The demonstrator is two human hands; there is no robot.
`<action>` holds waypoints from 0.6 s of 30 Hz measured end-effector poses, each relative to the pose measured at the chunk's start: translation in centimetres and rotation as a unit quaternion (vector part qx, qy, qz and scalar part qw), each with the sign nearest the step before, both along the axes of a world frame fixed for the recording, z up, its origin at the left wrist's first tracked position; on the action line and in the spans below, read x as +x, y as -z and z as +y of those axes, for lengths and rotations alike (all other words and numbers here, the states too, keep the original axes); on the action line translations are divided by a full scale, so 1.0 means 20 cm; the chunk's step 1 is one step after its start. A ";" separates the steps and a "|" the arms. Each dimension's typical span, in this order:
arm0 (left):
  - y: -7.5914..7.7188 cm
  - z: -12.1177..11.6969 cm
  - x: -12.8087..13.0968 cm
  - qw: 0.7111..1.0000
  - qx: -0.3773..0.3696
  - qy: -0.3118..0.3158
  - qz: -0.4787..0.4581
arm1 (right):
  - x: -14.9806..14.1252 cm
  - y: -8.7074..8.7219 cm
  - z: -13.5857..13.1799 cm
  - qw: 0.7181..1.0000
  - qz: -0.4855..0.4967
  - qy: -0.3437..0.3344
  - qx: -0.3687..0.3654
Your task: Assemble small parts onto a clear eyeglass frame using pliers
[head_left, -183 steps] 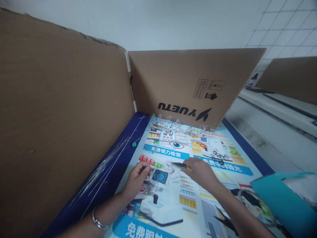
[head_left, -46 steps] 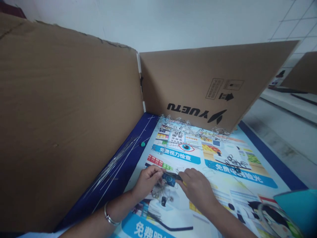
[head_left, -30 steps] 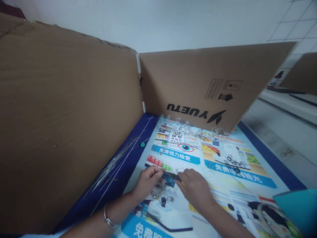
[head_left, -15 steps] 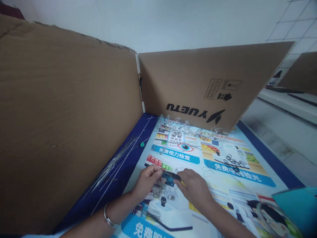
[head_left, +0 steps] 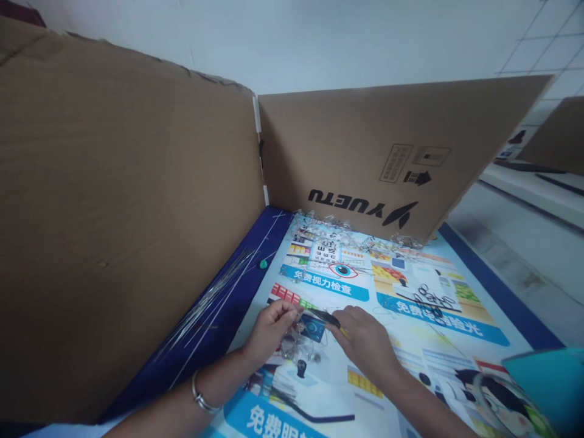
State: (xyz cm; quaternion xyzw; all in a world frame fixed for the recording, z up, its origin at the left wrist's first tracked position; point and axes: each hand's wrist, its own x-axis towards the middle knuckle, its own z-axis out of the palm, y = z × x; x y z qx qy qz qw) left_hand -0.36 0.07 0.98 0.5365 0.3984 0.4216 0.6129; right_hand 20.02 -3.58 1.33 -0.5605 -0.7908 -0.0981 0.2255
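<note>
My left hand (head_left: 270, 330), with a metal bangle (head_left: 201, 398) at its wrist, is closed in a pinch. From its fingertips hangs a tangle of bent clear or silvery wire (head_left: 292, 348); its exact form is too blurred to make out. My right hand (head_left: 367, 339) is wrapped round a pair of pliers (head_left: 325, 317) with dark jaws and a bit of yellow on the handle. The jaws point left, close to my left fingertips. Whether they grip the wire is too small to see.
A bundle of straight wires (head_left: 219, 289) lies along the left, near a green cap-like piece (head_left: 263, 264). Wire pieces (head_left: 337, 231) line the cardboard panel (head_left: 356, 146) at the back. Dark rings (head_left: 431, 301) lie on the printed sheet (head_left: 328, 389). Another cardboard panel (head_left: 128, 213) stands left.
My right hand and the pliers have shifted slightly right, and the jaws sit a little farther from my left fingertips. My left hand keeps its pinch in nearly the same place.
</note>
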 end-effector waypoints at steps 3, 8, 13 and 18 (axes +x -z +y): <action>0.01 0.01 -0.01 1.000 0.003 -0.009 0.002 | 0.02 0.01 0.01 0.999 0.019 -0.023 0.023; 0.00 0.02 -0.02 0.999 0.034 -0.027 -0.005 | 0.02 0.07 0.03 0.993 0.047 -0.092 0.049; -0.03 0.01 -0.03 0.998 0.042 -0.037 -0.004 | 0.02 0.08 0.03 0.984 0.080 -0.153 0.041; -0.03 0.01 -0.02 0.997 0.062 -0.038 -0.013 | 0.00 0.08 0.02 0.979 0.088 -0.182 0.012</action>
